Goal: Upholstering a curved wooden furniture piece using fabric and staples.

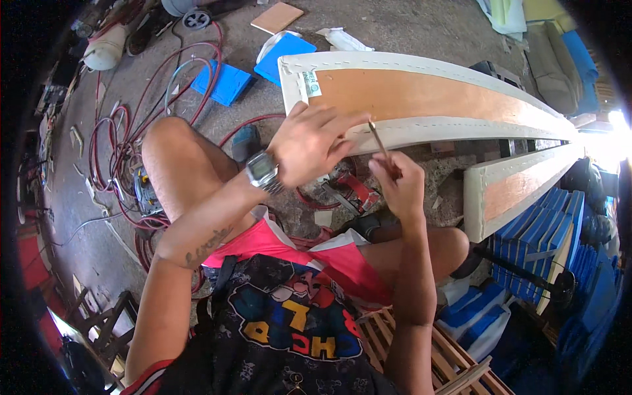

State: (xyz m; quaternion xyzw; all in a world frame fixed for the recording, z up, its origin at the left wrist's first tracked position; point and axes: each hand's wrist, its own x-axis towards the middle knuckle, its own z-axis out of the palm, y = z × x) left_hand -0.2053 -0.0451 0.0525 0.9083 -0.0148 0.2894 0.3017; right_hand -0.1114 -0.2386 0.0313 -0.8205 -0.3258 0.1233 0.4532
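A long curved wooden panel (408, 94) with white fabric stapled along its borders stretches from in front of me to the far right. My left hand (306, 145), with a digital watch on its wrist, is over the panel's near-left edge. Its index finger points toward the stapled white border (421, 130), thumb apart. My right hand (401, 184) is closed round a thin, dark-shafted hand tool (377, 138), possibly a screwdriver or awl; its handle is mostly hidden. The tool's tip is close to the left fingertip at the border.
A second fabric-edged panel (520, 191) is at the right, above stacked blue pieces (540, 224). Red hoses (122, 145) coil on the floor at left, near blue boards (222, 84). Beneath the panel's near edge lies a red and metal tool (359, 192). A slatted wooden piece (454, 359) is beside me.
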